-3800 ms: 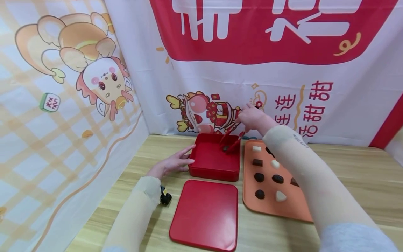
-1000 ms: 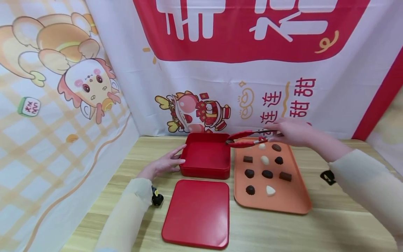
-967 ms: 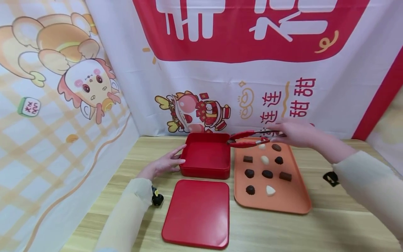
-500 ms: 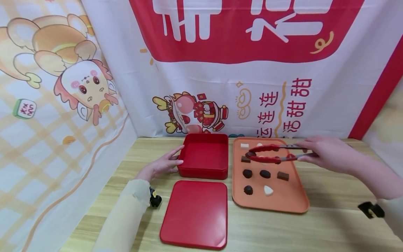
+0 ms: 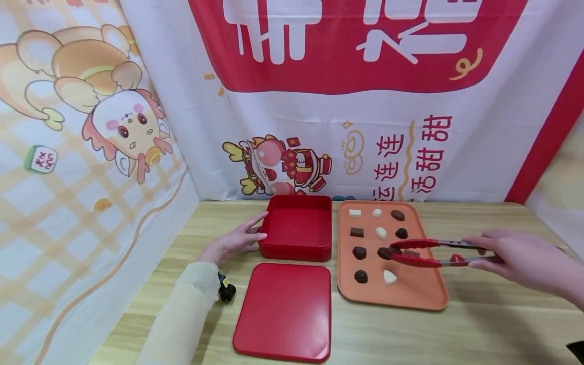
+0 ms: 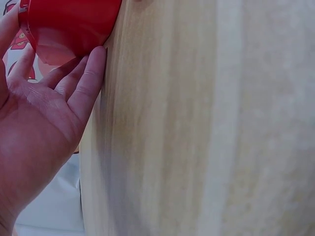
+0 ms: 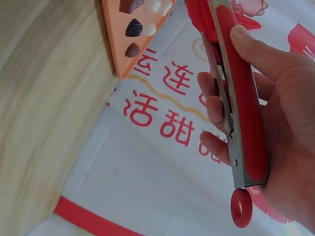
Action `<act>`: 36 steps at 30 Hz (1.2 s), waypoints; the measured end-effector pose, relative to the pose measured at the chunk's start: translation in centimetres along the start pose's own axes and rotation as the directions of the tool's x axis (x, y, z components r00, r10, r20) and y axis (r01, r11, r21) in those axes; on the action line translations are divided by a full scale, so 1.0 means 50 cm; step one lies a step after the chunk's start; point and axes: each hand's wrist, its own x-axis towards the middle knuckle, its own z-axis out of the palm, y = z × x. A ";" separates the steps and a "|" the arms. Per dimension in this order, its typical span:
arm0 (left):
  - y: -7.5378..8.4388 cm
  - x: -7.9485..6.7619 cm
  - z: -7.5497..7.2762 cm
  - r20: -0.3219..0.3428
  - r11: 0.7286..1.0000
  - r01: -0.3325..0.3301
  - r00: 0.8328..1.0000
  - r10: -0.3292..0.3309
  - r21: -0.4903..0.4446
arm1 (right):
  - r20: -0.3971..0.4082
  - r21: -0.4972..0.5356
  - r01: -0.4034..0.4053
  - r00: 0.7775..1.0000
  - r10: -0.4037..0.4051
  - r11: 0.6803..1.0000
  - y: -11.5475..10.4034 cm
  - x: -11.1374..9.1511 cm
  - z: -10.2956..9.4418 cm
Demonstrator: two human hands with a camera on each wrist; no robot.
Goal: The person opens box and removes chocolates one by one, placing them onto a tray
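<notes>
My left hand [image 5: 237, 238] rests against the left side of a red square box [image 5: 296, 251], its fingers extended along the wall in the left wrist view. Red-and-steel tongs [image 5: 438, 262] are gripped in my right hand [image 5: 520, 258], thumb on one handle and fingers round the other in the right wrist view. Their tips are spread over an orange tray [image 5: 410, 294], at a dark oval chocolate [image 5: 384, 253]. A dark patch shows between the tips; I cannot tell whether it is a held piece. The tongs partly cover a brown rectangular chocolate [image 5: 411, 254].
Several dark and white chocolates, such as a white heart-shaped one [image 5: 390, 277], lie in rows on the tray. A red square lid [image 5: 284, 312] lies on the wooden table [image 5: 365, 334] in front of the box. A printed cloth [image 5: 283, 116] hangs behind.
My right hand has carried the tongs from inside the box, past its right rim, rightward and toward me over the tray. The left hand has stayed at the box.
</notes>
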 end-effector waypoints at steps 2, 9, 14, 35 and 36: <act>0.001 0.002 0.001 -0.002 1.000 -0.003 1.000 0.003 0.005 | 0.027 0.000 -0.019 0.999 0.019 1.000 0.007 -0.010 0.005; 0.003 0.005 0.004 0.009 1.000 0.001 1.000 -0.002 0.023 | 0.071 -0.003 -0.063 0.995 0.064 0.998 0.023 -0.043 0.012; 0.005 0.007 0.004 0.008 1.000 0.001 1.000 -0.001 0.017 | 0.096 -0.014 -0.092 0.991 0.093 0.996 0.031 -0.057 0.012; 0.000 -0.003 -0.003 0.000 1.000 0.010 1.000 -0.010 0.016 | 0.187 0.082 -0.091 0.980 0.074 0.993 0.031 -0.063 0.048; 0.002 -0.002 -0.002 0.001 1.000 0.006 1.000 -0.006 0.017 | 0.174 0.083 -0.092 0.982 0.076 0.992 0.033 -0.066 0.048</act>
